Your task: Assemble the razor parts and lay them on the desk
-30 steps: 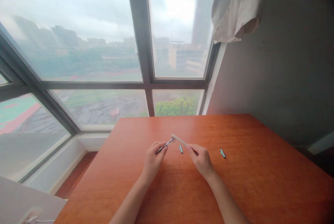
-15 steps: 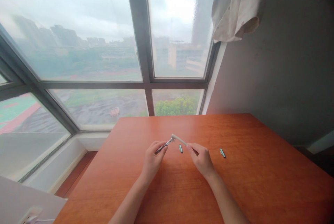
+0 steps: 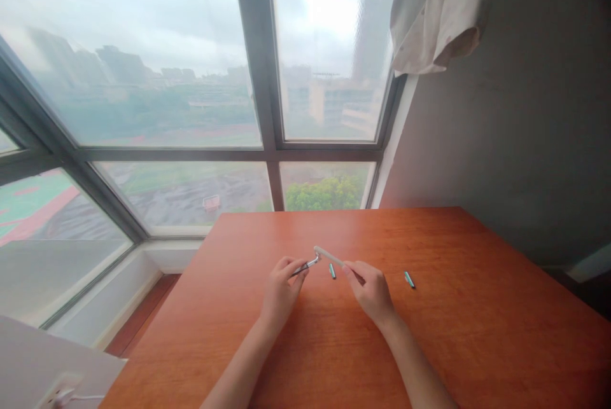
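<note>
Table (image 3: 296, 358): brown, by windows (image 3: 167, 78).
Left hand (image 3: 282, 282): fingers pinch a shiny stick (image 3: 311, 263) over the table.
Right hand (image 3: 370, 288): fingers pinch a pale stick (image 3: 329, 256).
Green bits (image 3: 332, 271): I see two lying there.

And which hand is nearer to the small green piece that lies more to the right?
Right. The right hand is left of this green piece, with a gap between them; the left hand is farther left, past the other green piece.
</note>
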Available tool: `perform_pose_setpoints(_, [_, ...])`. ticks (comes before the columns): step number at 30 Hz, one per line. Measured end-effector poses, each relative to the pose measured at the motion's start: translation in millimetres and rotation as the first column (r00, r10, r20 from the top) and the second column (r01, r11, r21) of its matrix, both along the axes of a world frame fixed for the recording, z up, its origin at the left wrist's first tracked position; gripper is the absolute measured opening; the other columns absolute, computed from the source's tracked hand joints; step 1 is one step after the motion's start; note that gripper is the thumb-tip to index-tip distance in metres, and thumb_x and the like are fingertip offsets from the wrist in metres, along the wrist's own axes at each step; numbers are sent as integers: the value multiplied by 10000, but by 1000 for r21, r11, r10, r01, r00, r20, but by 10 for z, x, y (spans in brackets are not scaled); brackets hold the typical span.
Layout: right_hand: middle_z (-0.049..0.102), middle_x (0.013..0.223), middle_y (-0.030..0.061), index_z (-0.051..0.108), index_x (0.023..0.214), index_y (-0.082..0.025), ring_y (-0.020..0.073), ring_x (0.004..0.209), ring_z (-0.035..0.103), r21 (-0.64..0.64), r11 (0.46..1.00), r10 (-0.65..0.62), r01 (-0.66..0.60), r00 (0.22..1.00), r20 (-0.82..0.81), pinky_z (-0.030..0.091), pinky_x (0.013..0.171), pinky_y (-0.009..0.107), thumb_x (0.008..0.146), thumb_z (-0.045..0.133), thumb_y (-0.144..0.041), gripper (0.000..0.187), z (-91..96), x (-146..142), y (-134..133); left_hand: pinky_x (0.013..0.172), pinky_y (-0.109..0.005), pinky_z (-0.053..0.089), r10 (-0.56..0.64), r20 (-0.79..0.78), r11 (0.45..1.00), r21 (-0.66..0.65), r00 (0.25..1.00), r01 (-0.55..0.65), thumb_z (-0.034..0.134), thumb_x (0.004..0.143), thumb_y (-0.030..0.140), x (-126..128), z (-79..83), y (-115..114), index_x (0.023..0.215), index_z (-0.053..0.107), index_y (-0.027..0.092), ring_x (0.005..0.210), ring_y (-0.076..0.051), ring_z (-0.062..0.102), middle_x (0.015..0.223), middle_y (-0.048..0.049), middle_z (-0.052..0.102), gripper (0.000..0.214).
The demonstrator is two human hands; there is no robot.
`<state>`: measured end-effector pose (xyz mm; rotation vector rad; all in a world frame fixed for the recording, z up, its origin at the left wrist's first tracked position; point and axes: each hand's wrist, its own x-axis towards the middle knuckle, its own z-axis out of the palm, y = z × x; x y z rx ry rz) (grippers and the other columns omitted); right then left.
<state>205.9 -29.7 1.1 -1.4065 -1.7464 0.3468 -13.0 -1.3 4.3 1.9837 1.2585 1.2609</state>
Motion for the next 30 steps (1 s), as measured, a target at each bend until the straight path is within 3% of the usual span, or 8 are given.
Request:
perform_pose_setpoints(7, [609, 674, 17, 707, 901, -223, 146, 631, 551, -22, 996, -78, 81, 992, 103, 361, 610, 222, 930, 442, -352, 297, -46, 24, 15, 698, -261, 497, 43, -99, 999, 35, 994, -40, 552, 862, 261, -11, 1, -12, 942, 709, 235, 764, -171, 632, 831, -35, 627, 178])
perform_pose_setpoints(14, [600, 654, 2, 701, 868, -239, 135, 615, 536, -29, 999, -24, 29, 987, 156, 333, 593, 217, 933, 441, -359, 293, 2, 0, -8, 665, -236, 499, 65, -131, 998, 8, 989, -65, 550, 864, 270, -32, 8, -11, 961, 708, 242, 752, -165, 634, 827, -31, 632, 189])
perform_pose_setpoints(20, [617, 686, 13, 696, 862, -228, 139, 651, 565, -18, 996, -88, 92, 983, 164, 336, 609, 218, 938, 432, -350, 300, -4, 8, -4, 691, -242, 493, 55, -127, 998, 12, 990, -54, 549, 862, 244, -9, 36, -25, 951, 699, 223, 758, -163, 624, 831, -35, 623, 175])
perform_pose_setpoints(30, [593, 657, 1, 692, 862, -236, 135, 625, 546, -2, 998, -64, 66, 981, 185, 329, 599, 219, 933, 442, -360, 289, -37, 4, 5, 705, -267, 482, 81, -153, 997, 24, 985, -78, 513, 891, 257, -1, 30, -23, 969, 689, 208, 789, -185, 623, 865, -58, 659, 198])
